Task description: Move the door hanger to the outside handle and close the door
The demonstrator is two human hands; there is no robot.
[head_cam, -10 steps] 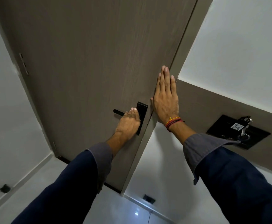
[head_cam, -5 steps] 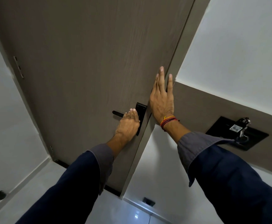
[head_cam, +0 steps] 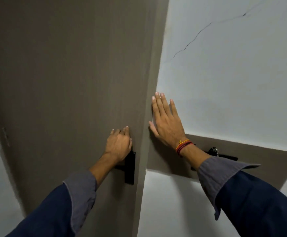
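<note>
My left hand (head_cam: pixel 118 146) is loosely curled, knuckles up, against the matte grey-brown wood-grain door (head_cam: pixel 67 79), just above the black rectangular handle plate (head_cam: pixel 130 168), gripping nothing I can see. My right hand (head_cam: pixel 166 122) lies flat, fingers spread, across the door frame (head_cam: pixel 152 65) and smooth white wall (head_cam: pixel 233 74).

The left hand (head_cam: pixel 118 146) hides most of the black door handle (head_cam: pixel 130 167).

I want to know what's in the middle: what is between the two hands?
In the head view, only the door's edge and the brown frame strip lie between the left hand and the right hand; nothing else.
</note>
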